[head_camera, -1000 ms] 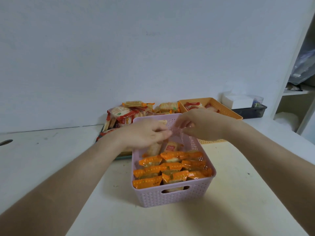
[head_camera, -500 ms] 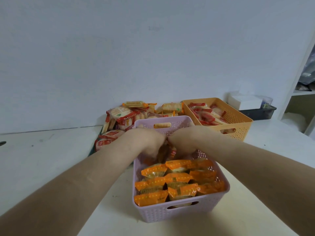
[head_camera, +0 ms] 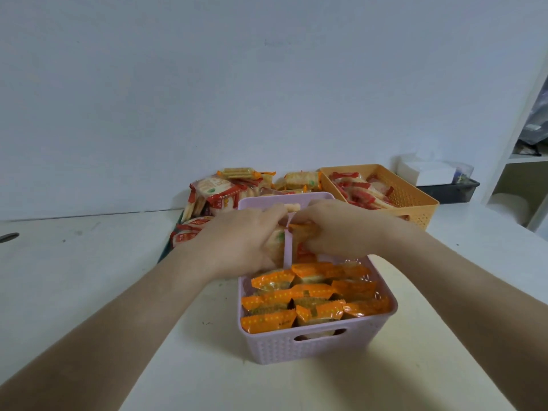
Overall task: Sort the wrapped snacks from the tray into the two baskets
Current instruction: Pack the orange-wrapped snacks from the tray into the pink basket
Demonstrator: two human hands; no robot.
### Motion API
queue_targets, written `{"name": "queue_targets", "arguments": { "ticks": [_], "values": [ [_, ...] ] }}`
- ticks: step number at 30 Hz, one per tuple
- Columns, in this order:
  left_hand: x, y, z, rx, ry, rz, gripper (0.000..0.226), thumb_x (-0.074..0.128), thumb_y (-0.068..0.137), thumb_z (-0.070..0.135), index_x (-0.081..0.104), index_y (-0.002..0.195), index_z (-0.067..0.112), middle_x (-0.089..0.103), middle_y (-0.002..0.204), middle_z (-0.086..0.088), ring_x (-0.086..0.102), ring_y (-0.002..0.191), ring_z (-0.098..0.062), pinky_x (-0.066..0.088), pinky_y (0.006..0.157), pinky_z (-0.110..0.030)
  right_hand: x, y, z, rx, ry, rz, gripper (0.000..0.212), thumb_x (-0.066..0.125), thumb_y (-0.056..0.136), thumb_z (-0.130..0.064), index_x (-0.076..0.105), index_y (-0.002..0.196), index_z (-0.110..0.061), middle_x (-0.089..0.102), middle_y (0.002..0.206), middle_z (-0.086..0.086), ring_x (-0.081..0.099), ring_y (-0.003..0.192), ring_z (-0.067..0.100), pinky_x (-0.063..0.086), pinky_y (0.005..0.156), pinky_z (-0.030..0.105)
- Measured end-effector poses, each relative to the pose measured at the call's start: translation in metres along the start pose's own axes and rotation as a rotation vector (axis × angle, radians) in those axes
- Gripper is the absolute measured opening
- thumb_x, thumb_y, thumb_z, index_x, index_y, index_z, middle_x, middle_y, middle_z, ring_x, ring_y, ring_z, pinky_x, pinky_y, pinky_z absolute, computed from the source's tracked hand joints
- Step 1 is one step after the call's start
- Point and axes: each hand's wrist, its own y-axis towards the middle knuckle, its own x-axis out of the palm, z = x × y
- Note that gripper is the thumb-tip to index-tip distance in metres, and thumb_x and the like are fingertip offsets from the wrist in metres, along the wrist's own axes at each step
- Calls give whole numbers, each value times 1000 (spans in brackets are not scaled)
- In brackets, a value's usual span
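Filling the lilac basket (head_camera: pixel 311 348) with orange packets (head_camera: pixel 311 292), left hand (head_camera: pixel 246 241) and right hand (head_camera: pixel 335 229) each gripping a wrapped snack (head_camera: pixel 277 243). Leaving a mixed heap (head_camera: pixel 213 188) on the tray (head_camera: pixel 166 253); judged roughly midway.

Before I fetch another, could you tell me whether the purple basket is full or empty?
Nearly full: orange-wrapped snacks reach the rim of the purple basket; left hand and right hand hide its far end.

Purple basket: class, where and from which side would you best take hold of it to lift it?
Probably grip the handle slot in the near wall of the purple basket, coming from the front; orange-wrapped snacks fill the top.
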Motion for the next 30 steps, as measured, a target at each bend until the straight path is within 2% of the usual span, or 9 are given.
{"name": "queue_targets", "arguments": {
  "ticks": [3, 5, 9, 12, 17, 21, 25, 28, 30],
  "values": [
    [2, -12, -1, 27, -41, -60, 61, 60, 91, 38, 30, 144, 39, 53, 135, 14, 53, 119, -14, 44, 96, -43, 8, -18, -6, 12, 67, -68, 23, 46, 97, -38, 64, 106, -27, 68, 98, -4, 63, 85, 17, 54, 77, 37],
    [2, -18, -2, 28, -127, -183, 44, 44, 101, 32, 35, 144, 34, 49, 144, 7, 47, 128, -17, 42, 101, -46, 11, -27, -9, 17, 81, -100, 39, 42, 97, -50, 61, 121, -25, 66, 107, -8, 61, 91, 12, 51, 83, 32],
    [3, -28, 5, 1, -238, -183, 32, 39, 100, 45, 57, 120, 29, 67, 110, 4, 62, 100, -16, 51, 85, -46, 18, -34, -11, 21, 66, -57, 24, 47, 96, -49, 59, 97, -28, 54, 79, -17, 52, 74, 6, 40, 68, 25],
    [10, -33, 10, -7, -178, -150, 29, 48, 94, 53, 55, 116, 36, 64, 114, 10, 59, 104, -15, 50, 86, -44, 27, -42, -14, 37, 56, 21, 32, 48, 96, -47, 62, 113, -24, 64, 98, -9, 57, 90, 14, 46, 81, 32],
    [1, -38, 15, -13, -167, -226, 27, 53, 96, 34, 51, 123, 39, 59, 122, 11, 53, 112, -15, 42, 94, -46, 41, -52, -20, 39, 54, 185, 37, 43, 98, -47, 59, 123, -26, 67, 114, -4, 60, 106, 20, 47, 83, 34],
    [-9, -51, 17, 35, -75, -306, 17, 47, 96, 37, 49, 113, 38, 60, 104, 13, 55, 100, -14, 39, 93, -46, 43, -63, -34, 57, 85, 212, 44, 42, 98, -50, 53, 133, -26, 65, 123, -2, 58, 113, 20, 45, 86, 33],
    [-9, -62, 15, 59, -72, -259, 17, 42, 93, 44, 51, 102, 34, 59, 90, 12, 55, 94, -13, 36, 97, -48, 44, -74, -51, 91, -187, 245, 46, 29, 95, -61, 51, 124, -33, 63, 115, -8, 52, 115, 18, 39, 93, 42],
    [-15, -66, 11, 65, -141, -151, 26, 43, 96, 47, 55, 115, 35, 60, 112, 15, 50, 109, -8, 37, 100, -41, 23, -71, -54, 154, -123, 112, 66, 25, 86, -75, 40, 138, -38, 56, 132, -11, 46, 127, 16, 35, 102, 44],
    [-22, -63, 3, 44, -303, 25, 31, 49, 97, 37, 57, 126, 34, 57, 119, 21, 48, 107, 4, 40, 94, -23, 0, -63, -47, 167, 78, 56, 76, 27, 79, -77, 38, 142, -38, 55, 137, -10, 51, 125, 13, 41, 103, 39]
  ]
}}
